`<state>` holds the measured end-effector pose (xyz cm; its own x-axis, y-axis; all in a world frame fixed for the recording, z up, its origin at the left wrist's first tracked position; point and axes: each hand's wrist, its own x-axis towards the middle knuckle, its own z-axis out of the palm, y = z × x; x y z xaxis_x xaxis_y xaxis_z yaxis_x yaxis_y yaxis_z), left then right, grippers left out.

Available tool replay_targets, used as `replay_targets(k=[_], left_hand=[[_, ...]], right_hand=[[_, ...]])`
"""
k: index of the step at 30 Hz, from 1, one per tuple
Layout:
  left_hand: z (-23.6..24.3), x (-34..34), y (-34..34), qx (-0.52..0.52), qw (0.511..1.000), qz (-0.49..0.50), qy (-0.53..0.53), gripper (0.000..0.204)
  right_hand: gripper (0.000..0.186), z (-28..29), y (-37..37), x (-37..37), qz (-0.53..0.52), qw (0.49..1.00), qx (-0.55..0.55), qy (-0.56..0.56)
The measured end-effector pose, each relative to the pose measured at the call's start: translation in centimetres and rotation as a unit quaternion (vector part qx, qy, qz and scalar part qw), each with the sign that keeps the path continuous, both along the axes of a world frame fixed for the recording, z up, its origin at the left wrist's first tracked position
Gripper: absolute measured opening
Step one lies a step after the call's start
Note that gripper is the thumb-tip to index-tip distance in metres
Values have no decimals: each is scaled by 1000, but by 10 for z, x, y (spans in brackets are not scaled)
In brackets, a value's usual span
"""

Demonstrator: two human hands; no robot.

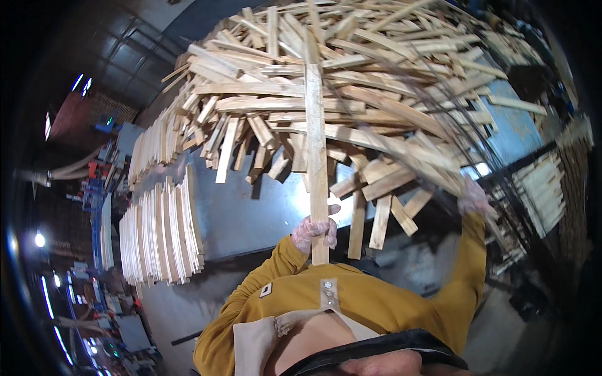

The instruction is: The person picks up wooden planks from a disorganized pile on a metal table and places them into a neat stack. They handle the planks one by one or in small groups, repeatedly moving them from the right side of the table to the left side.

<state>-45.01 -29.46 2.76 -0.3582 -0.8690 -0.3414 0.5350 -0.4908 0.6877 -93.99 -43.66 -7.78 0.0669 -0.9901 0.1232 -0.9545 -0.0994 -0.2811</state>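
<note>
My left hand (pixel 315 233), in a thin see-through glove, is closed around the lower end of a long pale wooden strip (pixel 316 144). That strip stands out lengthwise in front of my chest, its far part over the pile. Off to the right, my right hand (pixel 475 197), gloved the same way, is closed at the near end of another wooden strip (pixel 433 170) that slants down from the pile. Its fingers are somewhat blurred. Ahead of both hands spreads a big loose pile of wooden strips (pixel 257 89), crossing one another at many angles.
The strips lie on a shiny metal table (pixel 244 216), with several ends overhanging its near edge. Neat rows of strips (pixel 162 235) stand at the left. More stacked strips (pixel 540 195) are at the right, beside dark bars. Machinery and lamps fill the far left.
</note>
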Motion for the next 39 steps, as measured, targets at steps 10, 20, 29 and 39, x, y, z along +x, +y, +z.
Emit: replay_targets(k=[10, 20, 29, 39], left_hand=[[11, 28, 19, -47, 978, 80, 188, 64], [-21, 135, 89, -129, 954, 176, 207, 66], [-36, 297, 215, -63, 923, 319, 203, 82], [-70, 369, 250, -20, 944, 326, 55, 72]], right_hand=[[76, 96, -24, -91, -209, 935, -198, 208], [53, 326, -97, 200, 89, 867, -398, -286], [65, 137, 79, 685, 364, 914, 172, -50], [74, -3, 182, 744, 319, 816, 368, -311]])
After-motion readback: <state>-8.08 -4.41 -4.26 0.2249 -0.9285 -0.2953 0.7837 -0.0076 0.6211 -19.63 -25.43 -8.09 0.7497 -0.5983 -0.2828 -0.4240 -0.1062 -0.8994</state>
